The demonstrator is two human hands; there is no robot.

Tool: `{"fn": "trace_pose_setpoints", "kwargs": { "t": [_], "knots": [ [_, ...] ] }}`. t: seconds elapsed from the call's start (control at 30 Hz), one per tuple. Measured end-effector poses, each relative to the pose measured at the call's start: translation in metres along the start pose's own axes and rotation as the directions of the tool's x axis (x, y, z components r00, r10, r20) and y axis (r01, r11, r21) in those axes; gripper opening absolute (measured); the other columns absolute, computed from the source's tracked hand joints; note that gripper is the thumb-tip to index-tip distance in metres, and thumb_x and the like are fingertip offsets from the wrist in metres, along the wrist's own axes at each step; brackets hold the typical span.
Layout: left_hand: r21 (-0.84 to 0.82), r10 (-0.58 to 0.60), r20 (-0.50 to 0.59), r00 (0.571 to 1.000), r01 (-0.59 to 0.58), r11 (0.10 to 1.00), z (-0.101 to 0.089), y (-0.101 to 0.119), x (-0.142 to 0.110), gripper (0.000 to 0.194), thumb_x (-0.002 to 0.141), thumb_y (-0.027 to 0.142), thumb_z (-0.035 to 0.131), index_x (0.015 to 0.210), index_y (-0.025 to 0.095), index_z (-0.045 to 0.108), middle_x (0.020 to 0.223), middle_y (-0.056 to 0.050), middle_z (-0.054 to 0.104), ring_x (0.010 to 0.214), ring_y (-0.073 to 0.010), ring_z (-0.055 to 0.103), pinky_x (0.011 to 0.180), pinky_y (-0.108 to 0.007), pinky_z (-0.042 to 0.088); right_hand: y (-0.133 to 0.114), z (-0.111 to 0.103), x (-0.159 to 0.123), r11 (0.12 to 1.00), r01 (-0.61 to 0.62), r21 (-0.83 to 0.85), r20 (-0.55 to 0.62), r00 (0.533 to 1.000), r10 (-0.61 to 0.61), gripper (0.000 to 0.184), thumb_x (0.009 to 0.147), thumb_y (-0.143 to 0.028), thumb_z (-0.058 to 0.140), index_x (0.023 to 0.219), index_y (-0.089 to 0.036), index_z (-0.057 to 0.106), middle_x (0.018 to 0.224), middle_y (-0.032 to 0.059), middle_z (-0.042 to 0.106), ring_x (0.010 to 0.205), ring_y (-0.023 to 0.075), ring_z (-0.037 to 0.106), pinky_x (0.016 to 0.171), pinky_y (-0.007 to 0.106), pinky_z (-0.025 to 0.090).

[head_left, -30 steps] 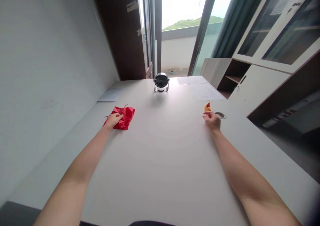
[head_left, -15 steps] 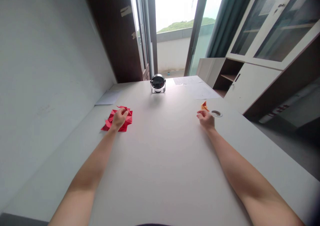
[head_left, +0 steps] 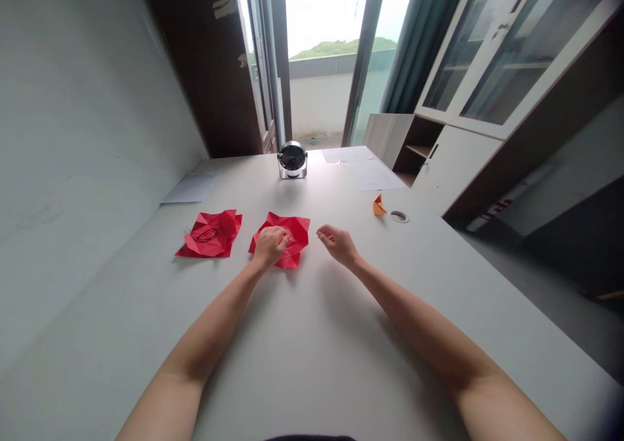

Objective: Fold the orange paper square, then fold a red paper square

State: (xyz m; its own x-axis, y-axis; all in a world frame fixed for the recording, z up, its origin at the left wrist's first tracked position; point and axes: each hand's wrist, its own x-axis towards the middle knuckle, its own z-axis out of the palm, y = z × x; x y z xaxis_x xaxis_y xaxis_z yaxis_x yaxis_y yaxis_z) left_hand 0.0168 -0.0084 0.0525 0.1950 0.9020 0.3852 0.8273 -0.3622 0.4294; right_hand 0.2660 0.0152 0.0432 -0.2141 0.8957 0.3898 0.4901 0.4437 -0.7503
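My left hand (head_left: 271, 245) is closed on a creased red paper sheet (head_left: 296, 232), with part of the sheet hidden behind the hand. Just right of that sheet, apart from it, is my right hand (head_left: 338, 243). Its fingertips are pressed together, and anything between them is too small to make out. A second creased red paper sheet (head_left: 227, 236) lies farther left, with a thin dark loop of cord (head_left: 205, 235) on top. An orange folded paper piece (head_left: 379, 206) stands beyond my right hand, beside a white ring (head_left: 399, 217) that looks like a tape roll.
A round black-and-silver device on a stand (head_left: 292, 160) sits at the far end of the white table (head_left: 312, 350). White paper sheets (head_left: 377, 175) lie at the back right, and another white sheet (head_left: 189, 188) lies by the left wall.
My left hand has moved right with one red sheet, leaving the other with the cord uncovered. My right hand has come left, away from the orange paper piece. The view has turned slightly right.
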Motion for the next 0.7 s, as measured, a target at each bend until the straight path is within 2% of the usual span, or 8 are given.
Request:
{"fn": "trace_pose_setpoints", "kwargs": {
  "t": [0.13, 0.27, 0.4, 0.53, 0.63, 0.7],
  "knots": [
    [0.143, -0.117, -0.106, 0.987, 0.132, 0.981, -0.005, -0.025, -0.008, 0.021, 0.088, 0.032, 0.057, 0.105, 0.024, 0.067, 0.127, -0.010, 0.060, 0.117, -0.0295, 0.052, 0.106, -0.045, 0.037, -0.010, 0.014, -0.004, 0.999, 0.004, -0.050, -0.040, 0.999, -0.007, 0.016, 0.089, -0.029, 0.052, 0.093, -0.023, 0.067, 0.093, 0.0030, 0.070, 0.072, 0.0153, 0.064, 0.069, 0.028, 0.049],
    [0.173, -0.263, -0.094, 0.960, 0.276, 0.945, 0.002, -0.040, -0.013, 0.040, 0.085, 0.037, 0.061, 0.122, 0.021, 0.060, 0.134, -0.014, 0.053, 0.122, -0.0310, 0.050, 0.105, -0.044, 0.038, -0.010, 0.037, -0.003, 0.995, -0.071, -0.070, -0.010, 0.997, 0.070, 0.023, 0.086, -0.030, 0.059, 0.108, -0.024, 0.063, 0.108, 0.0051, 0.068, 0.075, 0.0152, 0.065, 0.074, 0.029, 0.050],
    [0.161, -0.310, -0.080, 0.947, 0.319, 0.934, 0.014, -0.041, -0.015, 0.052, 0.084, 0.040, 0.062, 0.133, 0.022, 0.054, 0.130, -0.014, 0.056, 0.120, -0.0309, 0.051, 0.104, -0.043, 0.039, -0.004, 0.054, 0.001, 0.987, -0.159, -0.021, 0.006, 0.987, 0.159, 0.040, 0.083, -0.025, 0.059, 0.123, -0.029, 0.057, 0.096, 0.0006, 0.071, 0.073, 0.0161, 0.064, 0.076, 0.030, 0.051],
    [0.095, -0.322, -0.103, 0.941, 0.332, 0.939, 0.015, -0.039, -0.015, 0.051, 0.082, 0.040, 0.065, 0.130, 0.024, 0.057, 0.123, -0.014, 0.059, 0.116, -0.0323, 0.053, 0.101, -0.045, 0.040, 0.004, 0.058, 0.004, 0.974, -0.150, 0.172, 0.010, 0.989, 0.150, 0.037, 0.082, -0.019, 0.051, 0.116, -0.030, 0.061, 0.094, -0.0006, 0.071, 0.080, 0.0171, 0.065, 0.080, 0.032, 0.052],
    [-0.031, -0.321, -0.102, 0.942, 0.319, 0.947, 0.012, -0.042, -0.016, 0.052, 0.079, 0.040, 0.067, 0.129, 0.025, 0.058, 0.121, -0.015, 0.060, 0.112, -0.0328, 0.056, 0.098, -0.048, 0.042, 0.010, 0.055, 0.004, 0.897, -0.130, 0.423, 0.005, 0.990, 0.141, 0.031, 0.081, -0.024, 0.052, 0.110, -0.025, 0.062, 0.096, 0.0022, 0.071, 0.085, 0.0188, 0.065, 0.080, 0.034, 0.054],
    [-0.144, -0.304, -0.072, 0.950, 0.292, 0.945, 0.011, -0.047, -0.017, 0.052, 0.079, 0.039, 0.067, 0.129, 0.026, 0.058, 0.119, -0.013, 0.062, 0.108, -0.0303, 0.059, 0.096, -0.047, 0.045, 0.013, 0.051, 0.005, 0.835, -0.136, 0.532, 0.030, 0.989, 0.143, 0.031, 0.078, -0.029, 0.056, 0.108, -0.022, 0.062, 0.095, 0.0036, 0.071, 0.085, 0.0196, 0.066, 0.079, 0.034, 0.055]
  ]
}}
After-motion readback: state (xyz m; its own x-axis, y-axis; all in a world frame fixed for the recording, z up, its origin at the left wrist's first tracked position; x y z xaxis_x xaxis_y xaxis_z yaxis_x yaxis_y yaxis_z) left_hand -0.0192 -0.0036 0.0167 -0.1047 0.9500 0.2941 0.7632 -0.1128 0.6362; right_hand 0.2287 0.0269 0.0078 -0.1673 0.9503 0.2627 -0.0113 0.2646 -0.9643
